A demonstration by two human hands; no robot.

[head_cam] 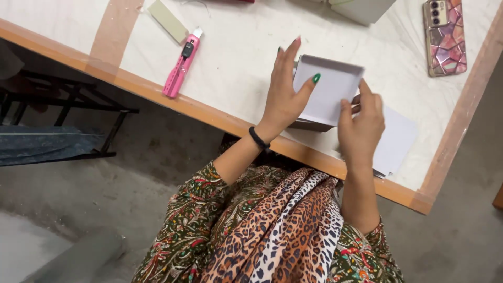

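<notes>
A small white cardboard box [330, 88] with low folded walls is held just above the white table [251, 47] near its front edge. My left hand [285, 94] grips the box's left side, thumb pressed on its flat face. At the box's right edge, my right hand [360, 123] holds it with fingers curled behind. Flat white card sheets [395, 141] lie on the table under and to the right of my right hand.
A pink utility knife [181, 64] lies left of my hands, with a pale green card strip [167, 21] beyond it. A phone in a pink patterned case [445, 35] rests at the far right. A grey box [361, 9] sits at the top edge. A metal frame [68, 105] stands on the floor to the left.
</notes>
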